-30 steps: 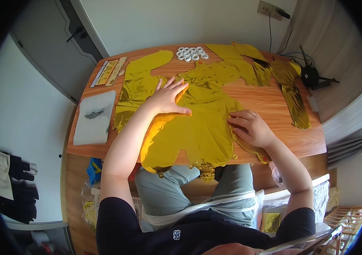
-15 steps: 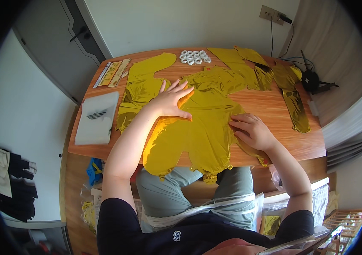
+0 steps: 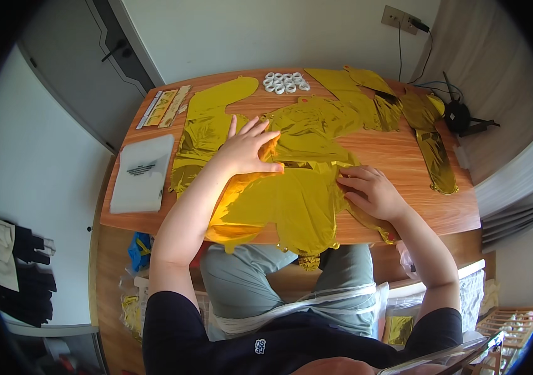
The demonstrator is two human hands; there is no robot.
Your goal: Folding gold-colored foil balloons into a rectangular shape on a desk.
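Note:
A flat gold foil balloon [image 3: 307, 212] with rounded lobes lies in front of me, its near end hanging over the table's front edge. My left hand [image 3: 247, 150] rests on its upper left part, fingers spread and thumb stretched to the right. Under the thumb, a crease in the foil runs across toward my right hand [image 3: 369, 190]. That hand touches the balloon's right edge, fingers extended and thumb apart from them. Another flat gold foil balloon [image 3: 207, 119] lies beyond my left forearm.
The wooden table [image 3: 397, 156] also bears more gold foil [image 3: 357, 90], a long foil piece [image 3: 432, 156] at right, white tape-like rings [image 3: 285, 82], a stack of clear plastic bags [image 3: 141, 175] and printed cards [image 3: 165, 107]. A black device [image 3: 457, 117] with cables stands at the right edge.
The balloon's lower left lobe has lifted and drawn back from the front edge. A crease has formed across the foil between my hands, which have barely moved.

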